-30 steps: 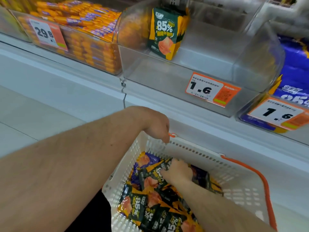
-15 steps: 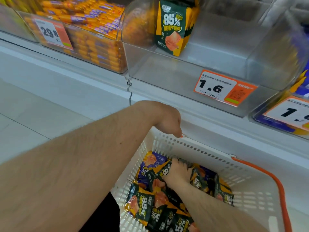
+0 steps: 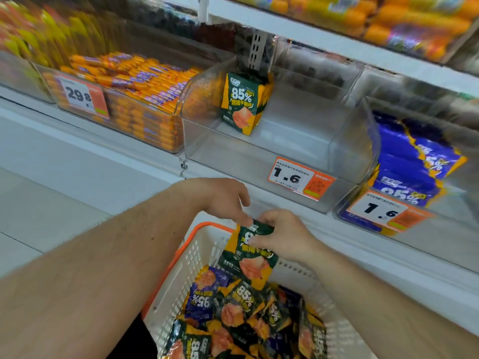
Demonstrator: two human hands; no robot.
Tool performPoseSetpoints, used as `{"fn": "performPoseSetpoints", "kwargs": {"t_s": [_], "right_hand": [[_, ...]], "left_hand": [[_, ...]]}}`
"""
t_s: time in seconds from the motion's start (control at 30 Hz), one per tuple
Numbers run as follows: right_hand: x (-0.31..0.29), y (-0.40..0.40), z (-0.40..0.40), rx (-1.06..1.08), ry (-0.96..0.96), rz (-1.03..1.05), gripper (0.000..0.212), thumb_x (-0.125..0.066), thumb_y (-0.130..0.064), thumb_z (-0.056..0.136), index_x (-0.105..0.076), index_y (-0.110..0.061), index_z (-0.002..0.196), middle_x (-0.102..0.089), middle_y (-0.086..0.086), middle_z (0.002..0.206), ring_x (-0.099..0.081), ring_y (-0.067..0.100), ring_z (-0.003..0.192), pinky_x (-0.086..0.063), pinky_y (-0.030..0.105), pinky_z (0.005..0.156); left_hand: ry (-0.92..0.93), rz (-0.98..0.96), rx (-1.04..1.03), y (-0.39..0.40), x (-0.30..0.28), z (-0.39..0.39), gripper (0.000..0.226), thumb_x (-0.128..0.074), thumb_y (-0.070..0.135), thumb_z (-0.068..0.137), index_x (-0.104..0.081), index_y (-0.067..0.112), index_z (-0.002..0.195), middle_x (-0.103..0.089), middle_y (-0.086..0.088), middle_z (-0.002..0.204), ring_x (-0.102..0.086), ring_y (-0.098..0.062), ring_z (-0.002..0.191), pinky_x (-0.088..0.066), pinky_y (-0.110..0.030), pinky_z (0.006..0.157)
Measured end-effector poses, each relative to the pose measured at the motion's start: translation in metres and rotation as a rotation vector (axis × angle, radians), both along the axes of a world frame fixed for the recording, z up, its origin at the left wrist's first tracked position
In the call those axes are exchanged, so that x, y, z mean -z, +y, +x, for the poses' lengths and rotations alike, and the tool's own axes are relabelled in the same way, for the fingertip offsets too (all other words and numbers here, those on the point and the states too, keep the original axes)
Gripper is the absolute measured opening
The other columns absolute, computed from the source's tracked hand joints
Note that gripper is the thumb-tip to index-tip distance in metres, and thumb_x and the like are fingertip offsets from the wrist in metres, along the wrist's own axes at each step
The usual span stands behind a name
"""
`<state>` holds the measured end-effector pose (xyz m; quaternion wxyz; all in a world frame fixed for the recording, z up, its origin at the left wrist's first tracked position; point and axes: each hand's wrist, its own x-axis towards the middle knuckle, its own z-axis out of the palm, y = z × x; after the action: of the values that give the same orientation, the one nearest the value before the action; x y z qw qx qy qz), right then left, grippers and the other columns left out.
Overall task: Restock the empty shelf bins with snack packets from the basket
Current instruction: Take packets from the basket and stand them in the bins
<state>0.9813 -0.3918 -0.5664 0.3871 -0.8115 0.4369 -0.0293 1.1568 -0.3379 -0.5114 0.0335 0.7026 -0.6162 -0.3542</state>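
A dark green and yellow snack packet (image 3: 246,255), printed with a large "85%" and a pink meat picture, is held upright above the far end of the basket (image 3: 197,257); the right hand (image 3: 282,237) grips it from the right side, fingers curled across its front and thumb behind; the left hand (image 3: 220,198) reaches over from the left and pinches the packet's top edge with its fingertips, the other fingers loosely bent. Below the held packet, the white plastic basket with an orange handle holds a loose heap of packets (image 3: 246,317), most green and yellow like the held one, a few purple ones among them. Past the hands, on the shelf, a clear plastic bin (image 3: 298,141) is nearly bare; a small upright stack of the same green packets (image 3: 243,102) stands at its back left; an orange and white price tag reading "1.6" (image 3: 298,180) hangs on its front lip. Right of it, another clear bin holds purple packets (image 3: 414,167), with its own "1.6" tag (image 3: 383,211). Left of the bare bin, a bin is filled with orange and purple sticks (image 3: 140,84), tagged "29.8" (image 3: 80,95). The upper shelf carries blurred orange goods (image 3: 375,14); white floor tiles (image 3: 31,208) show at lower left.
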Motion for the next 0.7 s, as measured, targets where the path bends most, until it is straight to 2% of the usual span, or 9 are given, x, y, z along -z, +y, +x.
{"fn": "performPoseSetpoints", "kwargs": {"t_s": [0.07, 0.13, 0.2, 0.27, 0.37, 0.43, 0.53, 0.63, 0.7], "right_hand": [[-0.025, 0.0, -0.003, 0.011, -0.106, 0.028, 0.02, -0.085, -0.017, 0.073, -0.07, -0.018, 0.085, -0.069, -0.007, 0.077, -0.062, 0.006, 0.068, -0.046, 0.019, 0.061], [-0.041, -0.001, -0.003, 0.048, -0.214, 0.072, 0.027, -0.085, -0.005, 0.072, -0.065, -0.013, 0.089, -0.066, -0.01, 0.073, -0.059, -0.003, 0.062, -0.046, 0.01, 0.058], [-0.048, -0.003, -0.001, 0.085, -0.302, 0.122, 0.033, -0.085, 0.001, 0.069, -0.062, -0.012, 0.09, -0.071, -0.002, 0.078, -0.065, 0.003, 0.068, -0.055, 0.022, 0.069], [-0.054, -0.006, 0.0, 0.122, -0.397, 0.157, 0.034, -0.084, 0.001, 0.069, -0.064, -0.011, 0.094, -0.074, 0.01, 0.093, -0.07, 0.02, 0.084, -0.056, 0.043, 0.085], [-0.059, -0.011, -0.002, 0.169, -0.546, 0.277, 0.034, -0.081, -0.007, 0.074, -0.067, -0.008, 0.105, -0.072, 0.018, 0.106, -0.068, 0.032, 0.097, -0.052, 0.053, 0.094], [-0.06, -0.015, -0.006, 0.188, -0.641, 0.392, 0.04, -0.081, -0.012, 0.07, -0.067, -0.007, 0.108, -0.073, 0.015, 0.103, -0.069, 0.029, 0.088, -0.055, 0.042, 0.081], [-0.064, -0.018, -0.006, 0.211, -0.708, 0.454, 0.028, -0.075, -0.018, 0.069, -0.07, -0.01, 0.096, -0.067, 0.013, 0.087, -0.053, 0.025, 0.07, -0.036, 0.026, 0.057], [-0.072, -0.027, 0.0, 0.176, -0.65, 0.429, 0.038, -0.087, -0.029, 0.062, -0.073, -0.007, 0.09, -0.061, 0.02, 0.084, -0.044, 0.022, 0.062, -0.034, 0.025, 0.055], [-0.086, -0.033, 0.007, 0.197, -0.636, 0.461, 0.057, -0.093, -0.036, 0.049, -0.073, -0.006, 0.092, -0.062, 0.022, 0.09, -0.047, 0.023, 0.065, -0.038, 0.027, 0.062]], "left_hand": [[0.103, -0.047, -0.011, 0.0, -0.004, 0.001, 0.045, -0.071, 0.044, 0.084, -0.061, 0.018, 0.119, -0.066, 0.001, 0.117, -0.061, -0.019, 0.107, -0.048, -0.041, 0.098], [0.22, -0.103, -0.026, 0.001, -0.006, 0.0, 0.029, -0.073, 0.035, 0.085, -0.067, 0.014, 0.104, -0.07, -0.003, 0.097, -0.064, -0.02, 0.085, -0.053, -0.037, 0.078], [0.348, -0.159, -0.09, 0.003, -0.008, -0.001, 0.008, -0.073, 0.021, 0.086, -0.068, 0.015, 0.088, -0.068, -0.001, 0.078, -0.058, -0.015, 0.067, -0.046, -0.028, 0.061], [0.455, -0.216, -0.17, 0.005, -0.012, 0.0, 0.003, -0.072, 0.014, 0.086, -0.07, 0.014, 0.087, -0.072, -0.007, 0.081, -0.06, -0.016, 0.069, -0.046, -0.028, 0.064], [0.629, -0.305, -0.286, 0.007, -0.02, 0.006, 0.002, -0.068, 0.011, 0.089, -0.07, 0.012, 0.09, -0.074, -0.009, 0.09, -0.064, -0.016, 0.074, -0.048, -0.03, 0.07], [0.703, -0.382, -0.352, 0.008, -0.027, 0.011, 0.006, -0.067, 0.014, 0.09, -0.07, 0.016, 0.086, -0.074, -0.009, 0.088, -0.06, -0.014, 0.071, -0.044, -0.029, 0.067], [0.807, -0.463, -0.432, 0.009, -0.034, 0.014, 0.009, -0.067, 0.019, 0.091, -0.071, 0.011, 0.093, -0.072, -0.02, 0.097, -0.057, -0.024, 0.08, -0.043, -0.039, 0.074], [0.885, -0.501, -0.501, 0.01, -0.041, 0.012, 0.011, -0.065, 0.021, 0.092, -0.07, 0.011, 0.089, -0.073, -0.017, 0.092, -0.063, -0.024, 0.079, -0.049, -0.039, 0.078], [0.926, -0.611, -0.617, 0.008, -0.046, 0.012, 0.014, -0.064, 0.024, 0.093, -0.07, 0.017, 0.082, -0.072, -0.003, 0.078, -0.063, -0.013, 0.067, -0.051, -0.029, 0.068]]}}
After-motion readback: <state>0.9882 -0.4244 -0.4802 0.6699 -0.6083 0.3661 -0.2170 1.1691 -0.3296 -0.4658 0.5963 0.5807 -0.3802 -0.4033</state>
